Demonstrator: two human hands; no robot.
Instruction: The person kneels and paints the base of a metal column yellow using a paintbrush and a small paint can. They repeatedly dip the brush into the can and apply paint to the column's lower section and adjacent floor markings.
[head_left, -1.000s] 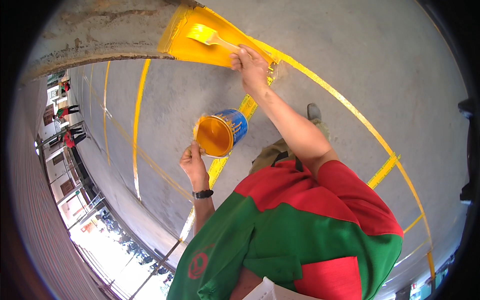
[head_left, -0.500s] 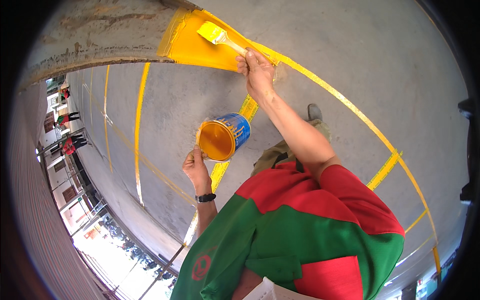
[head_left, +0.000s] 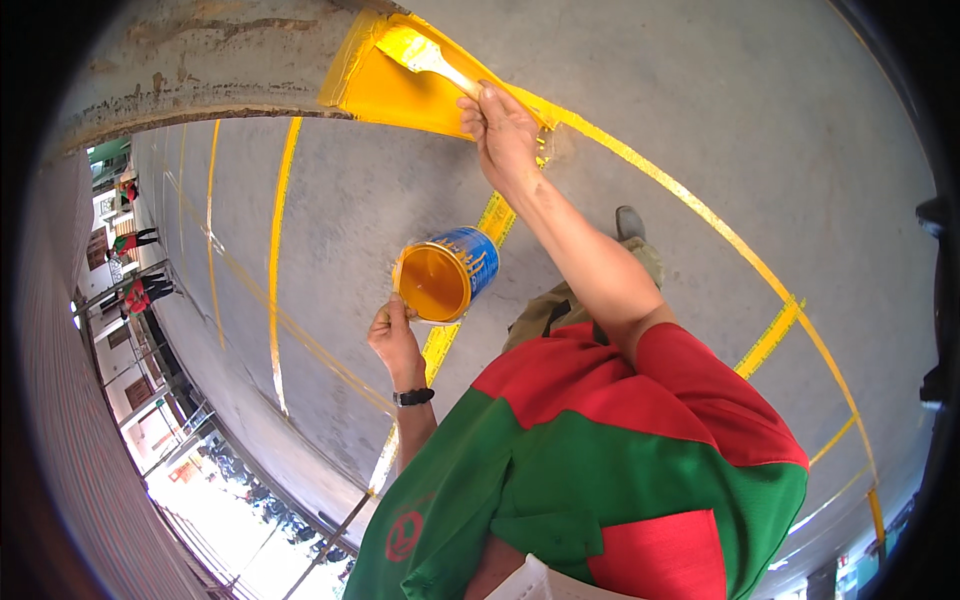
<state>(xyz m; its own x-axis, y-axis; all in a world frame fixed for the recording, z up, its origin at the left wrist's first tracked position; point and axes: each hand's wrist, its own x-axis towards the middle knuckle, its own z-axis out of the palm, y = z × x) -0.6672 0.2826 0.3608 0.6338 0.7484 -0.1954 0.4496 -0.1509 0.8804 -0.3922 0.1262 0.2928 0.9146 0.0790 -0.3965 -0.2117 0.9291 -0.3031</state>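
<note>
My right hand (head_left: 506, 138) is closed round the pale handle of a flat paintbrush (head_left: 447, 69). Yellow paint coats its bristles, which lie against or just over a yellow-painted band (head_left: 400, 98) on the end of a grey concrete column (head_left: 225, 62). Lower down, my left hand (head_left: 396, 345) grips the rim of a blue paint can (head_left: 478, 258), its fingertips pinched at the near edge. The can tips toward me, so the orange-yellow paint (head_left: 433, 284) inside shows. Drips run down its outer side. Part of the brush handle is hidden by my fingers.
Yellow lines (head_left: 690, 203) cross the grey floor, one curving to the right and another (head_left: 284, 220) on the left. My shoe (head_left: 629, 222) stands below my right forearm. Several people (head_left: 148, 292) are far off at the left, near a building.
My right hand and the brush have moved slightly up and left along the yellow band. The left hand and can have barely shifted.
</note>
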